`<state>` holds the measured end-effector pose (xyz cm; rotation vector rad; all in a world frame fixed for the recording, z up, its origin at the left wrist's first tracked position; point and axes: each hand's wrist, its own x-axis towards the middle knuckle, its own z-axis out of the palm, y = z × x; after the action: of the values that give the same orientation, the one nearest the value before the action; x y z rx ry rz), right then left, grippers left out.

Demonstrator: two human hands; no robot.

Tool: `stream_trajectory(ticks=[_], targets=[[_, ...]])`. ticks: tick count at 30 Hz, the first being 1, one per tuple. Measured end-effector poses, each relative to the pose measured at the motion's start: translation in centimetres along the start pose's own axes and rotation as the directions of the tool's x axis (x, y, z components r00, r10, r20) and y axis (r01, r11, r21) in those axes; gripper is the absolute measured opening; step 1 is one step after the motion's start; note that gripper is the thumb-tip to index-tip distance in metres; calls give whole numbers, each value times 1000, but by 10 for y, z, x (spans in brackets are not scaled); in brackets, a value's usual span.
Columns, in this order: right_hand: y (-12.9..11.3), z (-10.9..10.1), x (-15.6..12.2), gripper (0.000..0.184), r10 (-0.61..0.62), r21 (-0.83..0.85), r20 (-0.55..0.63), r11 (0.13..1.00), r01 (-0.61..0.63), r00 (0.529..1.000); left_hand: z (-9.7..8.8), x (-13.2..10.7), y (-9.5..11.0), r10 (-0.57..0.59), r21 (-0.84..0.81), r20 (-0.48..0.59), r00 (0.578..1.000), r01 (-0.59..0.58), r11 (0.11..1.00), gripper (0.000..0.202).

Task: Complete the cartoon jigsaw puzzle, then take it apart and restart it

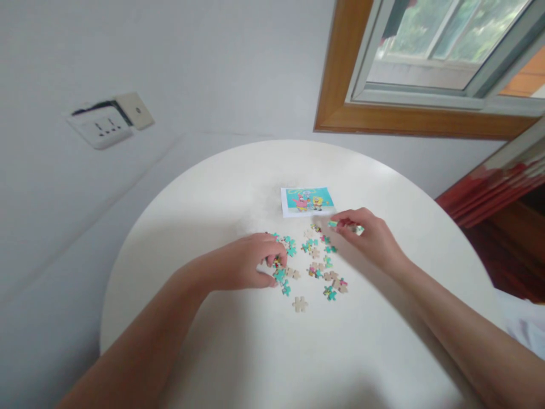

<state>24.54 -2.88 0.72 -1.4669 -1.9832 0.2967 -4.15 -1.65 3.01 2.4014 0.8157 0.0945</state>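
My right hand [367, 236] is closed at the right of the loose pieces, with a teal jigsaw puzzle piece [332, 224] pinched at its fingertips. More piece colours show beneath its curled fingers; whether they are held or lie on the table I cannot tell. My left hand [251, 262] rests at the left of the pile, fingers curved over several jigsaw pieces [280, 275] and thumb apart from them. Its palm side is partly hidden. Between the hands lie more pieces, some picture side up, some showing plain beige backs, like the single piece [300, 304] nearest me.
A picture card [309, 201] with cartoon figures on teal lies behind the pieces. Everything sits on a round white table [204, 193] against a white wall. A wall socket [104, 126] is at the left, a wood-framed window [340, 116] at the upper right, red-patterned cloth [502, 184] at the right.
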Motion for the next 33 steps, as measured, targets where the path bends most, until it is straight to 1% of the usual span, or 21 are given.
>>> stream_trajectory(ticks=[3,5,8,10,12,13,14,16,18,19,21,23,25,29,33], targets=[[24,-15,6,21,126,-172,-45,976,-132,991,1,3,4,9,17,8,1000,-9,1000,14],[39,-19,8,23,157,-271,-60,948,-167,986,1,4,4,5,35,-6,1000,-5,999,11],[53,-17,9,26,126,-414,-66,899,-142,990,1,3,1,18,48,-41,999,-16,999,12],[50,-12,7,28,70,-459,-103,882,-110,992,0,3,-3,22,64,-70,997,-17,998,12],[35,-5,3,30,-14,-420,-121,907,-38,993,0,2,-5,12,92,-92,996,-3,996,11],[23,0,0,29,-63,-373,-97,928,23,993,0,2,-6,5,107,-101,995,6,994,11],[10,5,-3,27,-124,-310,-47,945,104,991,0,2,-7,0,119,-112,994,13,993,10],[-16,16,-11,23,-253,-164,59,952,259,966,-1,2,-9,-2,136,-135,991,20,990,11],[-38,28,-19,21,-331,-53,165,938,344,929,0,3,-10,3,142,-151,989,19,990,11],[-46,33,-21,21,-344,-27,211,934,357,915,0,4,-11,5,142,-157,988,17,990,11],[-55,41,-24,23,-353,-3,264,931,366,898,1,6,-13,-1,142,-174,985,26,989,11],[-57,45,-24,29,-351,-1,290,930,367,890,2,7,-14,-10,143,-190,982,38,989,11],[-57,45,-24,30,-345,1,306,932,363,887,2,7,-14,-9,140,-198,980,38,989,11],[-56,42,-24,17,-313,26,313,947,321,897,3,7,-11,2,122,-212,977,24,992,12],[-57,41,-23,14,-292,94,278,956,277,915,4,8,-8,8,109,-211,977,15,994,15]])
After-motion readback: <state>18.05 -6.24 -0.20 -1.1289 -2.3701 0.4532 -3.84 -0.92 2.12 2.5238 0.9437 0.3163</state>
